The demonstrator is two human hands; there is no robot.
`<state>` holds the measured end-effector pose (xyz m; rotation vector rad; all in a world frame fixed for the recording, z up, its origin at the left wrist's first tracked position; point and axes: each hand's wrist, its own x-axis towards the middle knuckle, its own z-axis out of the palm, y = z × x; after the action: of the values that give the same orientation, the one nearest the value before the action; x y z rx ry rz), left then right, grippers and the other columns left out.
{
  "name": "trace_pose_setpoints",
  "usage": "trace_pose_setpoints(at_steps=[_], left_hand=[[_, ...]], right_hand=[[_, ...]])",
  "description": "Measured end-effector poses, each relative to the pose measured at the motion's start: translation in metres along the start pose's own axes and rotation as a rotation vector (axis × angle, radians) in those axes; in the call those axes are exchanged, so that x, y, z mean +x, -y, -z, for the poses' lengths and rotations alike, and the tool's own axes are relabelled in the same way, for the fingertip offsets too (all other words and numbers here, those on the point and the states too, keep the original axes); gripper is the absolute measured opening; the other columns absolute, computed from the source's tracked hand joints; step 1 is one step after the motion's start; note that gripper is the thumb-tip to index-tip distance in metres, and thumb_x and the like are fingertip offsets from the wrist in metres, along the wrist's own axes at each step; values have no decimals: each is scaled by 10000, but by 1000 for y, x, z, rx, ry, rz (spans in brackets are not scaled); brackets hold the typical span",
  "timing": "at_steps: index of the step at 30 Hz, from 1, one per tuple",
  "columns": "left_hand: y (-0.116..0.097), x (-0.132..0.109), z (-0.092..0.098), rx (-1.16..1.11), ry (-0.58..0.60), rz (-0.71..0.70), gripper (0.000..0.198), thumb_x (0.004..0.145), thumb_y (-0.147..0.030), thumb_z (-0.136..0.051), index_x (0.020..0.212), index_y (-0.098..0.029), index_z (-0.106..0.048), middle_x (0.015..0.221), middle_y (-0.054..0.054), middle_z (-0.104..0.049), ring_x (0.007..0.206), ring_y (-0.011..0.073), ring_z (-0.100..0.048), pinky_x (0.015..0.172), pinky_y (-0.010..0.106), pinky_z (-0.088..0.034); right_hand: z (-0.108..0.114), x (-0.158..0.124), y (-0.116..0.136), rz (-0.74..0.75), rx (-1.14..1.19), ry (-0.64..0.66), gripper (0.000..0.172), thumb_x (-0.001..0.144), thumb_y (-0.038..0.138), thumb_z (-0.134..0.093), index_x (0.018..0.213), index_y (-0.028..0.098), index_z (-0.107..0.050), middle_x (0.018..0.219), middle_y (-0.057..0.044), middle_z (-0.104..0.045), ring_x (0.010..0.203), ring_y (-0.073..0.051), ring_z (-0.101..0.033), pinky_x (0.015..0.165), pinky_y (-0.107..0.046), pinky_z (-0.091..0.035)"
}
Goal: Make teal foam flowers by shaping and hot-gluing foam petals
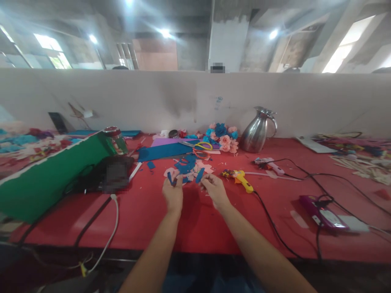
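Observation:
My left hand (172, 191) is closed around a small blue paper piece (170, 178) above the red table (195, 228). My right hand (214, 188) pinches another blue paper petal (200, 175) between its fingertips. Both hands hover side by side, just in front of a heap of blue and pink paper scraps (187, 167). Behind the heap lie a blue paper sheet (163, 151), scissors with yellow and orange handles (200, 149) and a bunch of blue and pink paper flowers (222, 137).
A yellow glue gun (241, 180) lies right of my hands, its black cable trailing toward me. A steel jug (258, 130) stands by the back wall. A green box (51, 171) and black bag (104, 175) sit left. A purple device (320, 211) and cables lie right.

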<state>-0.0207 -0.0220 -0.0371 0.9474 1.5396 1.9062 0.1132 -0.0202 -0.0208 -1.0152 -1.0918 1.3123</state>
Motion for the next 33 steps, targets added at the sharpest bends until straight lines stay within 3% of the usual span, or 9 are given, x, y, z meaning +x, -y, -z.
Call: trace_pose_setpoints(at_steps=[3, 6, 9, 20, 26, 33], left_hand=[[-7, -9, -4, -96, 268, 245, 326, 647, -437, -704, 727, -121, -711, 580, 8, -611, 487, 92, -476, 458, 210, -344], [-15, -14, -7, -260, 416, 426, 339, 526, -376, -798, 713, -113, -695, 512, -47, -530, 390, 24, -298, 397, 194, -202], [-18, -13, -7, -331, 433, 450, 311, 489, -299, -821, 695, -113, -680, 506, -59, -514, 386, 11, -275, 402, 192, -182], [-19, -13, -6, -362, 414, 437, 291, 527, -308, -793, 647, -147, -582, 430, -107, -384, 365, 20, -263, 406, 194, -188], [-19, -13, -6, -309, 468, 403, 290, 528, -313, -788, 654, -130, -601, 517, -77, -461, 385, 12, -265, 405, 201, -161], [-18, -12, -6, -287, 471, 422, 238, 534, -269, -758, 663, -125, -620, 466, -81, -424, 381, 17, -260, 419, 202, -147]], right_hand=[[1, 0, 1, -16, 28, 6, 108, 614, 280, -566, 661, 187, -538, 561, 30, -604, 466, -88, -490, 481, -207, -374], [0, -1, 0, -30, 9, 33, 101, 616, 267, -564, 668, 185, -539, 564, 37, -600, 460, -84, -480, 454, -198, -351], [-2, -2, -1, -35, -38, 61, 96, 615, 266, -558, 660, 184, -536, 560, 33, -599, 460, -88, -483, 430, -196, -327], [-2, -4, -1, -19, -69, 88, 82, 616, 262, -543, 654, 190, -540, 555, 30, -592, 465, -92, -491, 450, -203, -346], [0, -2, 0, 17, 5, 13, 162, 636, 308, -568, 748, 191, -570, 588, 40, -591, 468, -97, -487, 467, -216, -369], [2, 3, -4, 60, -18, -40, 159, 627, 309, -595, 734, 196, -559, 594, 40, -581, 493, -101, -480, 490, -221, -388]])
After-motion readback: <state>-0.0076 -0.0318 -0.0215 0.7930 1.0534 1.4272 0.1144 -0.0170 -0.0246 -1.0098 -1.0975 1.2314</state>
